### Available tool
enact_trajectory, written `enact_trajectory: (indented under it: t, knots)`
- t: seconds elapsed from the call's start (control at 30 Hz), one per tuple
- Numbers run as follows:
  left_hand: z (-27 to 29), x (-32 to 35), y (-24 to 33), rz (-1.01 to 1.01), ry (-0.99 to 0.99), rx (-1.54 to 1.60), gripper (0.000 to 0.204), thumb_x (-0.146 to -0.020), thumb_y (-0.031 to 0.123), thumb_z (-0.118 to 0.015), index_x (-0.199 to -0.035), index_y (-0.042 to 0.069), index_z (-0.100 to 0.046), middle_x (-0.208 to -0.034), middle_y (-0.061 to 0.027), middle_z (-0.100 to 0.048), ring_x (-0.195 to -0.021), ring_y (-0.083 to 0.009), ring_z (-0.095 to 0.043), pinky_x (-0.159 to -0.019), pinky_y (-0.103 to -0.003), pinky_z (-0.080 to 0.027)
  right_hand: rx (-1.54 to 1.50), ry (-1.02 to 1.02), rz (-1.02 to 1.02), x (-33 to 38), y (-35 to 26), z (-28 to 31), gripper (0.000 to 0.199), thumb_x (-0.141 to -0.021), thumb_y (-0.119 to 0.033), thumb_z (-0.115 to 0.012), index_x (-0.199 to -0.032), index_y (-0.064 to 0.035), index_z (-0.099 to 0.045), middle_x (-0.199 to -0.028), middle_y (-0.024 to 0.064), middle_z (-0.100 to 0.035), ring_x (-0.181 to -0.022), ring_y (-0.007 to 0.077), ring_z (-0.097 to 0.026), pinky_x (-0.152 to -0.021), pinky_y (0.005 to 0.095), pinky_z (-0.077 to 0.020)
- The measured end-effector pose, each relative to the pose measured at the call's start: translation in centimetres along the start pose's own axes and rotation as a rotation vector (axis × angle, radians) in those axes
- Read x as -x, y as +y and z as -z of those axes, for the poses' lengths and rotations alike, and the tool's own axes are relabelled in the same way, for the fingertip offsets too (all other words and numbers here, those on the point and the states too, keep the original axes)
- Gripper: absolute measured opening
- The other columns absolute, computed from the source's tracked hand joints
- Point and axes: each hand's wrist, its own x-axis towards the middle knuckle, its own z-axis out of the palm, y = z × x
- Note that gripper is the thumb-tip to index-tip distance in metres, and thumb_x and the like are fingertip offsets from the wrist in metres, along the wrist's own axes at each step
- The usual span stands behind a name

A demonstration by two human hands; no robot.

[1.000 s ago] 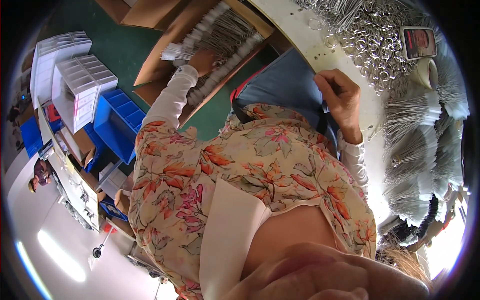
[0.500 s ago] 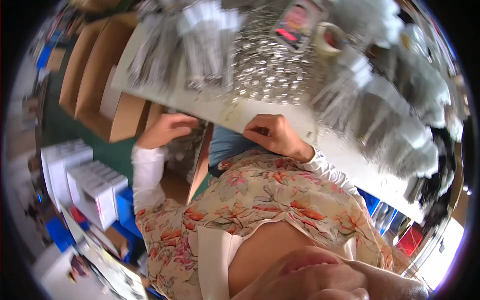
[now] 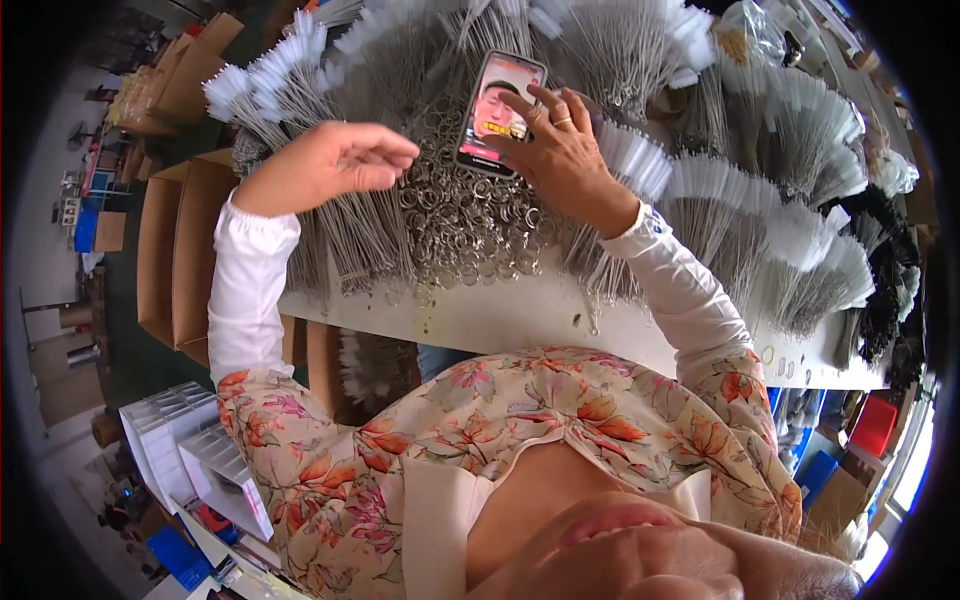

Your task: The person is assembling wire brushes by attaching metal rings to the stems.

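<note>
A smartphone (image 3: pixel 489 112) with a lit screen lies on a heap of metal split rings (image 3: pixel 465 225). Over its right side hovers or rests my right hand (image 3: pixel 565 150), fingers spread and thumb near the screen; whether the fingertips touch the glass I cannot tell. To the left, my left hand (image 3: pixel 330 165) is held in the air, fingers stretched out and nothing in it. Beneath and beside it lie bundles of thin wire-stemmed brushes (image 3: pixel 350 245) with white tips. More such brushes (image 3: pixel 625 165) fan out right of the phone.
Further white-tipped brush bundles (image 3: pixel 810 240) and dark ones (image 3: pixel 885 290) line the right side of the white table (image 3: pixel 500 310). Open cardboard boxes (image 3: pixel 165 250) stand left of the table. White box-like units (image 3: pixel 190 440) and a blue bin (image 3: pixel 180 555) sit lower left.
Both hands have risen from the table's near edge to over the table. My right hand has reached the phone, and my left hand is above the left brush bundles. The view has shifted.
</note>
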Motion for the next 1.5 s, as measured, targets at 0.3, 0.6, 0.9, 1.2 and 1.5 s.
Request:
enact_trajectory:
  t: [0.3, 0.6, 0.9, 1.2, 1.5]
  knots:
    - [12.8, -9.8, -10.8, 0.144, 0.395, -0.054, 0.029, -0.087, 0.026, -0.06, -0.109, 0.007, -0.061, -0.096, -0.0017, -0.067, -0.082, -0.0113, -0.064, -0.069, -0.023, -0.048, 0.099, 0.167, -0.229, -3.1, 2.6, 3.1, 0.026, -0.078, -0.027, -0.065, -0.103, -0.0182, -0.066, -0.124, 0.0081, -0.049, -0.12, 0.0318, -0.039, -0.102, 0.0531, -0.0231]
    - [15.5, -18.6, -15.7, 0.381, 0.713, -0.726, 0.031, -0.079, 0.033, -0.063, -0.072, 0.004, -0.067, -0.061, -0.0063, -0.064, -0.047, -0.0141, -0.059, -0.047, -0.026, -0.047, 0.032, 0.239, -0.453, 1.4, 12.0, 10.5, 0.011, -0.08, -0.023, -0.064, -0.087, -0.0178, -0.071, -0.084, 0.0033, -0.067, -0.086, 0.0236, -0.06, -0.082, 0.0388, -0.0425]
    - [15.0, -17.8, -13.6, -0.075, 1.238, 0.254, 0.029, -0.078, 0.033, -0.062, -0.082, 0.005, -0.067, -0.084, -0.0104, -0.068, -0.068, -0.0223, -0.066, -0.066, -0.033, -0.051, 0.087, 0.101, -0.74, -1.5, 17.3, 7.2, 0.026, -0.077, -0.035, -0.067, -0.091, -0.0127, -0.072, -0.079, 0.0076, -0.069, -0.074, 0.0249, -0.066, -0.07, 0.0345, -0.0514]
    - [7.0, -18.9, -8.5, 0.098, 0.7, -0.612, 0.033, -0.07, 0.038, -0.074, -0.082, 0.007, -0.07, -0.079, -0.0105, -0.068, -0.073, -0.0241, -0.065, -0.069, -0.032, -0.048, -0.059, 0.432, -0.823, -0.8, 18.7, 8.5, 0.028, -0.073, -0.036, -0.069, -0.085, -0.0109, -0.071, -0.078, 0.0079, -0.068, -0.074, 0.0229, -0.066, -0.072, 0.0346, -0.0514]
    - [7.0, -19.4, -10.4, -0.035, 0.719, -0.554, 0.012, -0.075, 0.015, -0.068, -0.078, 0.004, -0.066, -0.071, -0.007, -0.067, -0.064, -0.0156, -0.063, -0.062, -0.028, -0.047, -0.245, 0.6, -0.713, 8.3, 30.6, 12.5, 0.016, -0.081, -0.015, -0.054, -0.077, -0.003, -0.065, -0.063, 0.0076, -0.059, -0.055, 0.0167, -0.057, -0.054, 0.031, -0.0466]
